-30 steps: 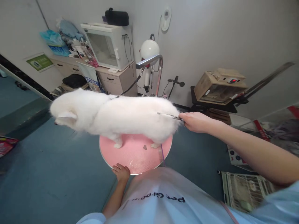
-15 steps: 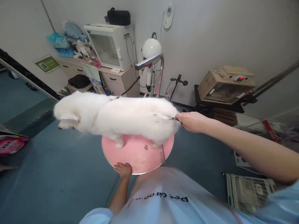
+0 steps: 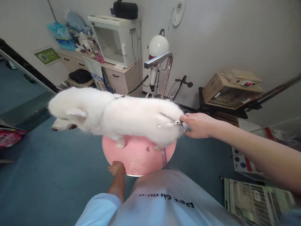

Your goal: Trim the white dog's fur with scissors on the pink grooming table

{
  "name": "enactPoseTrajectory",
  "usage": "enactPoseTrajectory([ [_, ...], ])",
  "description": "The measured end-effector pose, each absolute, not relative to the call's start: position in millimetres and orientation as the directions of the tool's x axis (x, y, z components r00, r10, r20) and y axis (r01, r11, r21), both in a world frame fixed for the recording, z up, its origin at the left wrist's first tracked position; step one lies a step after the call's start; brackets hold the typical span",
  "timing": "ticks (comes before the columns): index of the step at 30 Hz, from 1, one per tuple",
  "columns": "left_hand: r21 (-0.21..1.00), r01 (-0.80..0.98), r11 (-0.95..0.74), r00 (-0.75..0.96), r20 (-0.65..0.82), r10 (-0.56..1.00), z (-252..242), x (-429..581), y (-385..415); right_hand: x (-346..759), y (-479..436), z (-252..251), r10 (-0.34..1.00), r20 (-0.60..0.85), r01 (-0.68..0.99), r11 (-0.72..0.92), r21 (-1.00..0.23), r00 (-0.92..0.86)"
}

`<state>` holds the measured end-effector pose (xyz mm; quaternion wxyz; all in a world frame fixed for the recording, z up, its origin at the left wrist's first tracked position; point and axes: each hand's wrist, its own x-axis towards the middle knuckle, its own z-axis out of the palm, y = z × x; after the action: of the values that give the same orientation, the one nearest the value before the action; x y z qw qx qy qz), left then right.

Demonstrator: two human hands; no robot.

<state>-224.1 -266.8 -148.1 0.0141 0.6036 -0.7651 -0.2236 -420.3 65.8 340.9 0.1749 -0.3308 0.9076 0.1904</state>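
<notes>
A fluffy white dog (image 3: 131, 113) stands on a round pink grooming table (image 3: 138, 158), its head to the left. My right hand (image 3: 198, 125) grips a pair of scissors (image 3: 178, 122) by the handles at the dog's rump. The scissor blades are spread apart against the white fur, pointing left. My left hand (image 3: 116, 168) is at the near left rim of the table, holding nothing, with its fingers partly showing. A dark leash (image 3: 136, 86) runs from the dog's back up to a metal grooming arm (image 3: 157, 59).
Behind the dog stand a white dryer (image 3: 158, 46), a drawer cabinet (image 3: 117, 78) and a white glass-fronted box (image 3: 131, 44). A wooden box (image 3: 231, 89) with a red display sits at right. A wire crate (image 3: 254, 201) lies on the floor at lower right.
The scissors' blades have opened wide and the handles have turned. My left hand has shifted left along the table rim. The dog's head has moved slightly left and down.
</notes>
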Motion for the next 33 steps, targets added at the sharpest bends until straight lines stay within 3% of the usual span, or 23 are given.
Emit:
enactPoseTrajectory([
  [3, 0.311, -0.941, -0.132, 0.039, -0.288, -0.957, -148.5, -224.9, -264.3, -420.6, 56.1, 342.4, -0.560, -0.424, -0.684, 0.690, 0.238, -0.712],
  [5, 0.305, -0.932, -0.197, 0.108, -0.287, -0.952, -148.6, -225.7, -263.9, -422.8, 53.8, 342.0, -0.544, -0.423, -0.668, 0.704, 0.240, -0.725],
  [9, 0.236, -0.959, -0.156, 0.071, -0.336, -0.939, -151.2, -225.0, -265.2, -424.7, 57.7, 342.0, -0.510, -0.457, -0.650, 0.724, 0.230, -0.729],
  [14, 0.173, -0.985, -0.011, -0.059, -0.398, -0.915, -153.8, -222.3, -265.3, -419.5, 51.9, 343.4, -0.560, -0.412, -0.674, 0.705, 0.220, -0.719],
  [19, 0.229, -0.966, -0.117, 0.030, -0.352, -0.936, -148.4, -224.9, -264.3, -417.3, 49.6, 346.7, -0.484, -0.458, -0.623, 0.750, 0.223, -0.746],
  [23, 0.293, -0.931, -0.216, 0.101, -0.361, -0.927, -142.1, -227.2, -263.9, -415.3, 44.1, 346.2, -0.547, -0.445, -0.677, 0.706, 0.210, -0.709],
  [33, 0.349, -0.909, -0.227, 0.096, -0.355, -0.930, -150.5, -226.2, -267.5, -420.7, 27.2, 348.2, -0.559, -0.427, -0.682, 0.695, 0.226, -0.711],
])
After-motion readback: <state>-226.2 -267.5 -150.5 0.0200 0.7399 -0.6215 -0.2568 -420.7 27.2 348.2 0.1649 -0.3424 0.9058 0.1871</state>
